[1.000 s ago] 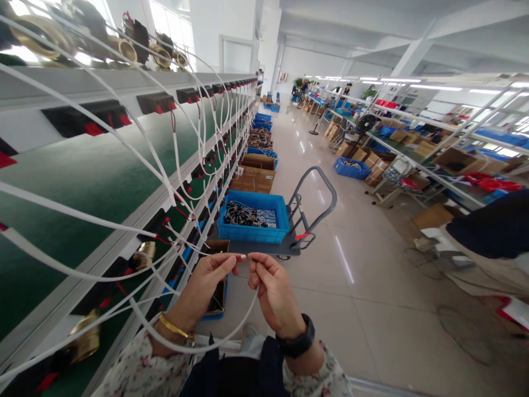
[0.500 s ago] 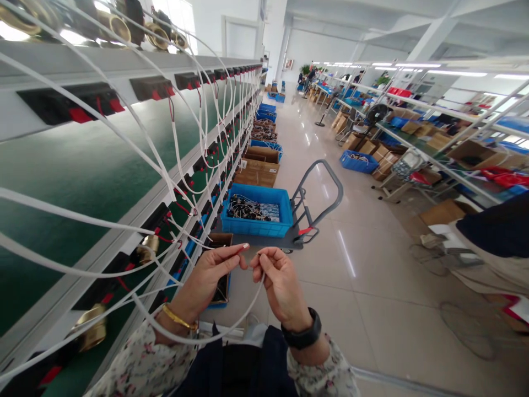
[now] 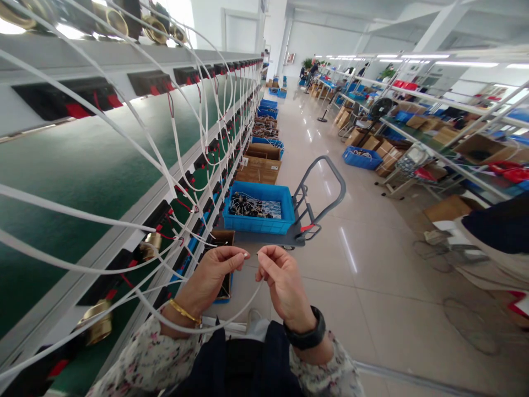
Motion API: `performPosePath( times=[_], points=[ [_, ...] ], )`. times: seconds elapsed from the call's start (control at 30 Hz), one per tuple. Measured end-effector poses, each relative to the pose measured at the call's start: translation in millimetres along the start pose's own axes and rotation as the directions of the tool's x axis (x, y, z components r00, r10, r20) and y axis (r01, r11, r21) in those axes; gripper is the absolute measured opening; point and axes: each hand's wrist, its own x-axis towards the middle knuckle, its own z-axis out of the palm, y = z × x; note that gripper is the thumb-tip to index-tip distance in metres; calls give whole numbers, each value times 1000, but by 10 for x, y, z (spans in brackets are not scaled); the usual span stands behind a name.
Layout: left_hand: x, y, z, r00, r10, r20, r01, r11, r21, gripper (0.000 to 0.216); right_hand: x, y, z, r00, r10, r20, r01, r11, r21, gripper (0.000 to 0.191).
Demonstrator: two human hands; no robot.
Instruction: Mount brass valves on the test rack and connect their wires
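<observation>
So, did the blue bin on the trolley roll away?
No. Against the cardboard box behind it, the blue bin sits in the same place; the whole view just shifted a little.

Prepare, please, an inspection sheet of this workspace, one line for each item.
Surface: green surface on the left; pale, shiny floor below.
Job's things: small white piece and the end of one white cable, not touching.
Clutter: blue bin with tangled dark parts; cardboard boxes behind it.
Grips: left hand pinches the small white piece; right hand pinches the cable end.
Cables: many white cables on the left; the held one loops below the hands.
Surroundings: trolley under the blue bin; fan and workbenches on the right.
</observation>
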Motion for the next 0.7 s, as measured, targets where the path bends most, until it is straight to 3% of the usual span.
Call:
performPosePath(
  times=[0.3,0.5,0.7],
  points=[
    [-63,70,31,994,72,85,-86,981,172,16,-82,-95,79,974,-224,32,219,899,-380,10],
    [-68,100,0,992,73,102,-99,956,278,21,-92,-128,111,964,-258,69,257,828,-498,8],
    [-60,105,-22,987,123,103,-154,909,387,22,-89,-168,114,968,-237,83,245,819,-518,9]
  ],
)
